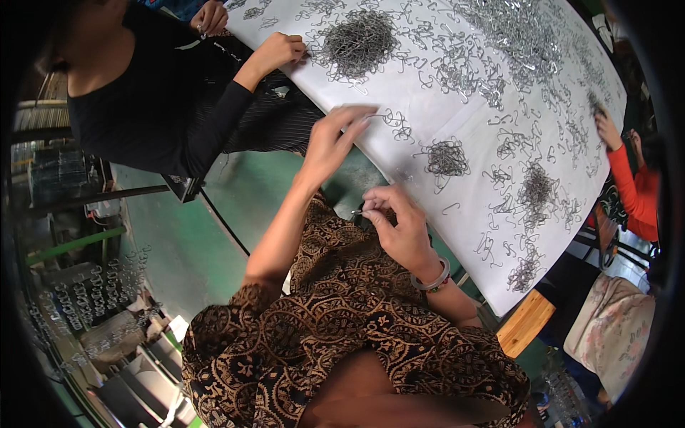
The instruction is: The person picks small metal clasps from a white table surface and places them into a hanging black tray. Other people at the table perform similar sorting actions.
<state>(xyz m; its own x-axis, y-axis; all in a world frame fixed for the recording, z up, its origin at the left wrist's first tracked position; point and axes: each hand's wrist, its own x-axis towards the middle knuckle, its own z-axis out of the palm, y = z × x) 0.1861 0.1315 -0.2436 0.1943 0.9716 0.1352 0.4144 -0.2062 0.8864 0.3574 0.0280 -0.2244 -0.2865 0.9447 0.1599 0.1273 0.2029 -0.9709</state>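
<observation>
Reaching out with the left hand (pixel 334 139), fingertips (pixel 364 118) closing in a light pinch on a bent wire hook (pixel 389 116) lying just inside the near edge of the white table (pixel 428 107); fingers nearly together, with the wire only partly showing between them. Holding the right hand (pixel 399 225) back over the lap, below and nearer than the left, thumb and forefinger pressing shut on a small metal piece (pixel 357 212), too tiny and too covered to make out its shape. Wearing a pale bangle (pixel 434 277) on that wrist.

Lying just beyond the left pinch, a small heap of hooks (pixel 446 157); farther off, a dense round pile (pixel 357 43). Leaving a bare strip of tabletop between the two grips and the heap, and open green floor (pixel 178 242) to the left of the left forearm.

Crowding the far-left table edge, another person's hand (pixel 278 50) touching the round pile; at the far right, a red sleeve (pixel 631 189) reaching in, partly cut off by the dark rim. Blurring at lower left, racks of hanging hooks (pixel 93 292), hard to make out.
</observation>
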